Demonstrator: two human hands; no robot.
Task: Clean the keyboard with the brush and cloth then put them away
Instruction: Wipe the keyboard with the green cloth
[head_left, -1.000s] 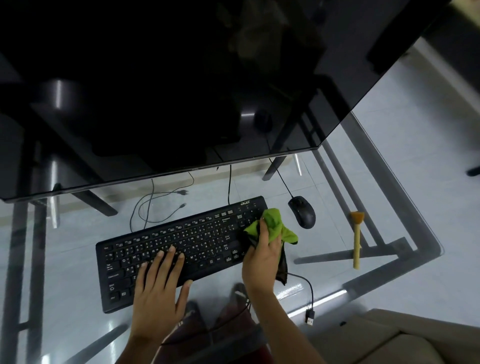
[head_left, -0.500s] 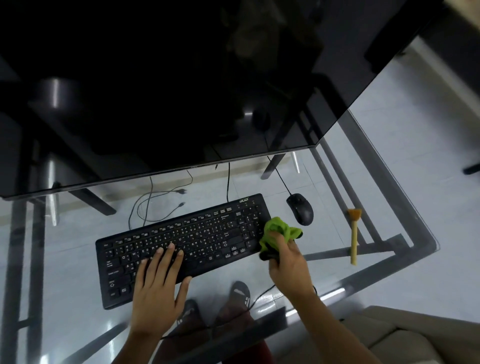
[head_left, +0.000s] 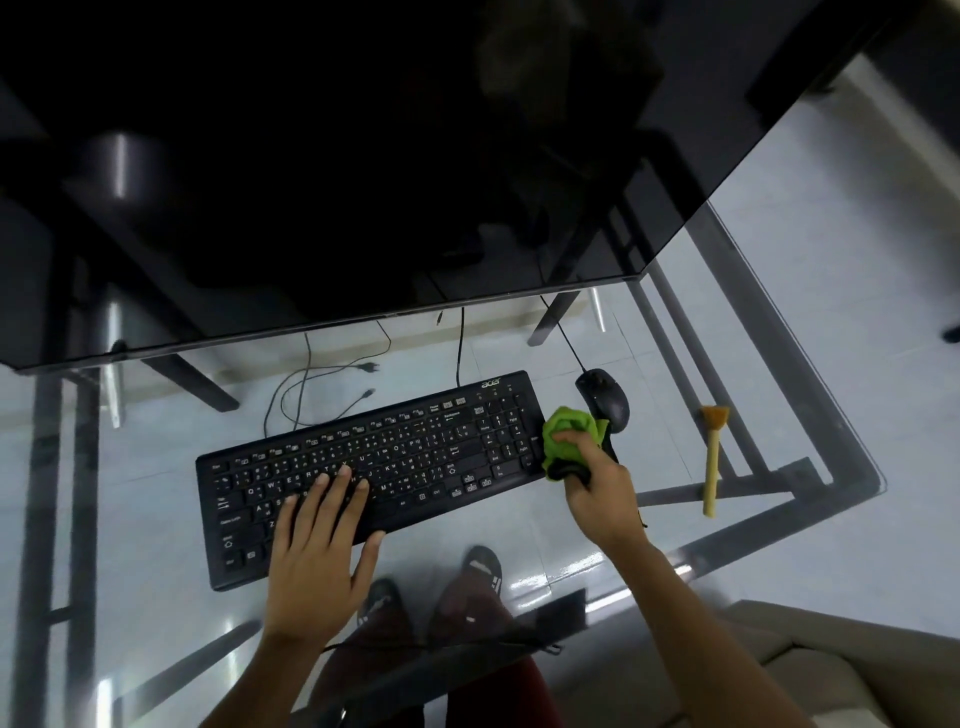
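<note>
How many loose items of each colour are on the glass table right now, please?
Black: 2, the keyboard and the mouse
Green: 1, the cloth gripped by the right hand
Yellow: 1, the brush
Total: 4

I can read one word: "acer", in light letters on the top right corner of the black keyboard (head_left: 374, 467). The keys have small white letters like Q, W, E and R. Most other key marks are too small for me to read.
</note>
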